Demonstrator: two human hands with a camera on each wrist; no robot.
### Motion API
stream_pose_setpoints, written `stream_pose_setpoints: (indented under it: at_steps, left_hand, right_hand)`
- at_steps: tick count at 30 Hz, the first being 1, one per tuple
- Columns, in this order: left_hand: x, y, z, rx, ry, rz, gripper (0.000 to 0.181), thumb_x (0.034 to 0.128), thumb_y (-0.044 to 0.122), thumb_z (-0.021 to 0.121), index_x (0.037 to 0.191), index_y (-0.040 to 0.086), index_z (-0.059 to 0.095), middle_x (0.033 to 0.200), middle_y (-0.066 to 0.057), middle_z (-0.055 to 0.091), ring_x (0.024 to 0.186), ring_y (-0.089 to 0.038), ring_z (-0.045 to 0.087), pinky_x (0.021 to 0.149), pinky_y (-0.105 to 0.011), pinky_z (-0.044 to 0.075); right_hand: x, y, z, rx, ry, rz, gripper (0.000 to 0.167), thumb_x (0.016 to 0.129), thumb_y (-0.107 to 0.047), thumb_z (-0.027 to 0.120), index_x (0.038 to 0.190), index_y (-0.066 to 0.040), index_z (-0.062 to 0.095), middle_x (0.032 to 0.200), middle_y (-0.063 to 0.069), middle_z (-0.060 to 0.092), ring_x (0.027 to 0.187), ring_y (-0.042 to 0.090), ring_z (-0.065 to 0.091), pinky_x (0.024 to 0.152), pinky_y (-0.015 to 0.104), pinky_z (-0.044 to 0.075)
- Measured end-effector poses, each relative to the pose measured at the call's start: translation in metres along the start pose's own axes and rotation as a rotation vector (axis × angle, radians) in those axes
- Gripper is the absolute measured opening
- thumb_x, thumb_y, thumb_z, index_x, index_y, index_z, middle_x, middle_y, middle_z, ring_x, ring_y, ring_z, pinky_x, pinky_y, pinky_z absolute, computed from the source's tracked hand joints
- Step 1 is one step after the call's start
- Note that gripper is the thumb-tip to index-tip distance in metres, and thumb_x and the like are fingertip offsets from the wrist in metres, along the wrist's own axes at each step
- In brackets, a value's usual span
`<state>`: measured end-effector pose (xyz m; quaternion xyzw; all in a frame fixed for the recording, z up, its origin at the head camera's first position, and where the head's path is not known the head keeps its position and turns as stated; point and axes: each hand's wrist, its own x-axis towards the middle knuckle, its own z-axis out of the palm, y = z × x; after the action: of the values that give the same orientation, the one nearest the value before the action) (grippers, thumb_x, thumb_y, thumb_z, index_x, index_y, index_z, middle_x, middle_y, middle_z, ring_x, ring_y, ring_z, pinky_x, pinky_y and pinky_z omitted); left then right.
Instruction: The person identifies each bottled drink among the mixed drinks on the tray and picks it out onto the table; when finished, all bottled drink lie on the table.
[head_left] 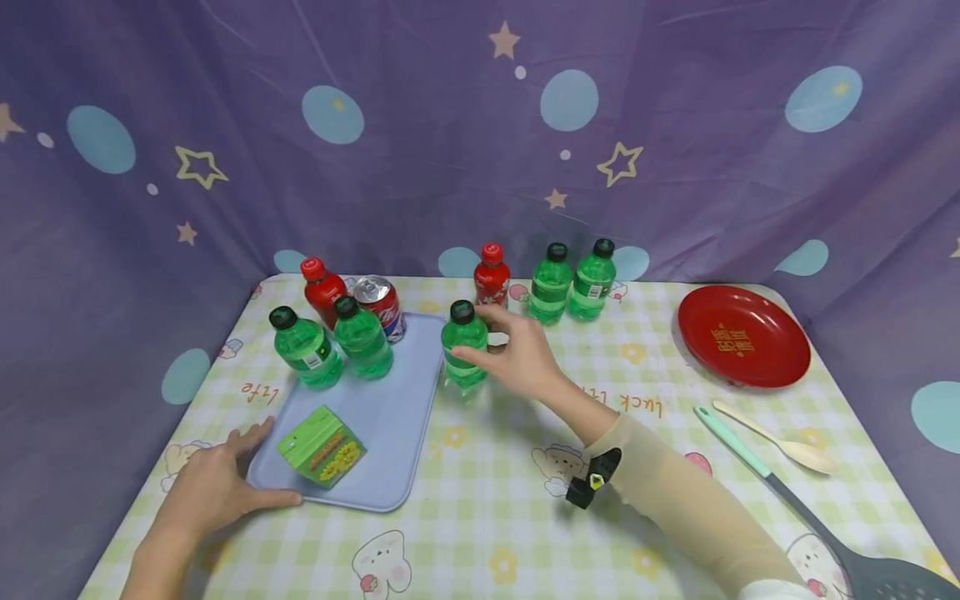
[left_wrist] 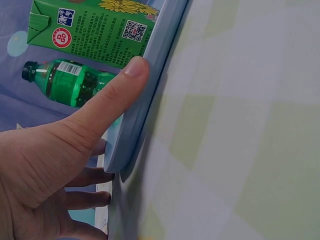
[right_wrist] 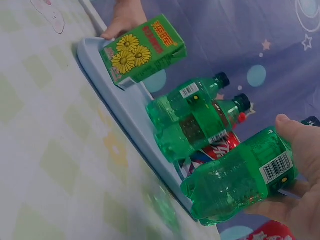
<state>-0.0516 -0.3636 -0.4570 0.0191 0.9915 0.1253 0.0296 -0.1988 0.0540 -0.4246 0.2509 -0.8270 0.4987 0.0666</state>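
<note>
In the head view my right hand (head_left: 521, 354) grips a green soda bottle (head_left: 465, 346) with a black cap, just right of the tray. The right wrist view shows the base of this bottle (right_wrist: 230, 180) raised off the tablecloth. My left hand (head_left: 213, 483) is at the near left corner of the blue tray (head_left: 405, 433), its fingers spread and its thumb (left_wrist: 112, 92) along the rim. On the tray stand a green drink carton (head_left: 322, 446), two green bottles (head_left: 365, 340), a soda can (head_left: 381, 304) and a red-capped bottle (head_left: 324, 287).
Behind the held bottle stands another red-capped bottle (head_left: 492, 279), with two green bottles (head_left: 551, 287) to its right. A red plate (head_left: 742, 333) lies at the far right. Nearer are a wooden spoon (head_left: 802, 454) and a slotted turner (head_left: 802, 508). A purple curtain (head_left: 450, 167) hangs behind the table.
</note>
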Motion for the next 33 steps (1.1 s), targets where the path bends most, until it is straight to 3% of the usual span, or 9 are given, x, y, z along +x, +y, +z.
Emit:
stream_pose_setpoints:
  at_steps: [8,21,28,33]
  left_hand:
    - [0.001,0.0,0.0,0.008,-0.013,-0.01,0.132,0.0525,0.074,0.095,0.151,-0.004,0.055,0.135,-0.057,0.047,0.111,-0.075,0.057,0.09,-0.078,0.05]
    - [0.001,-0.001,-0.001,0.011,-0.015,-0.019,0.132,0.0523,0.073,0.095,0.151,-0.004,0.054,0.135,-0.057,0.046,0.114,-0.075,0.056,0.091,-0.078,0.049]
    - [0.002,-0.001,0.0,0.013,-0.002,-0.014,0.132,0.051,0.074,0.095,0.15,-0.003,0.055,0.135,-0.057,0.048,0.112,-0.076,0.056,0.091,-0.078,0.049]
    - [0.001,-0.001,0.0,0.012,0.008,-0.009,0.132,0.0501,0.074,0.096,0.15,-0.003,0.056,0.134,-0.056,0.049,0.111,-0.075,0.057,0.09,-0.078,0.05]
  right_hand:
    - [-0.008,0.011,-0.025,0.048,0.029,0.044,0.056,0.089,-0.025,0.089,0.138,-0.008,0.07,0.137,0.011,0.074,0.116,0.03,0.076,0.087,0.039,0.067]
    - [-0.025,0.034,-0.069,-0.024,0.097,0.081,0.058,0.087,-0.024,0.091,0.137,-0.007,0.069,0.127,0.014,0.076,0.117,0.031,0.075,0.086,0.042,0.067]
    - [-0.037,0.046,-0.095,-0.106,0.148,0.123,0.061,0.088,-0.022,0.09,0.14,0.0,0.066,0.127,0.02,0.075,0.118,0.036,0.074,0.099,0.054,0.062]
    - [-0.044,0.057,-0.11,-0.146,0.203,0.148,0.054,0.088,-0.023,0.089,0.134,-0.003,0.07,0.122,0.017,0.077,0.115,0.034,0.074,0.105,0.052,0.059]
